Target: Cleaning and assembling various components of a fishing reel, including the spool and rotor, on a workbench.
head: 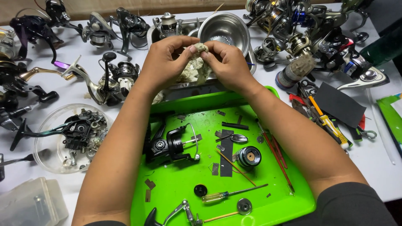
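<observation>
My left hand (165, 60) and my right hand (228, 62) meet above the far edge of a bright green tray (180, 184), both pinching a dirty, crumpled rag (193, 69); whether a small part sits inside the rag is hidden. On the tray lie a black fishing reel body (169, 146), a round spool (248, 156), a yellow-handled screwdriver (230, 194), a reel handle (176, 213), a black knob (200, 190) and thin red-tipped tools (274, 155).
A metal tray holding a steel bowl (226, 27) sits behind my hands. Several fishing reels crowd the white table at left and back right. A clear bowl of reel parts (69, 138) stands left; pliers and a cutter (331, 125) lie right.
</observation>
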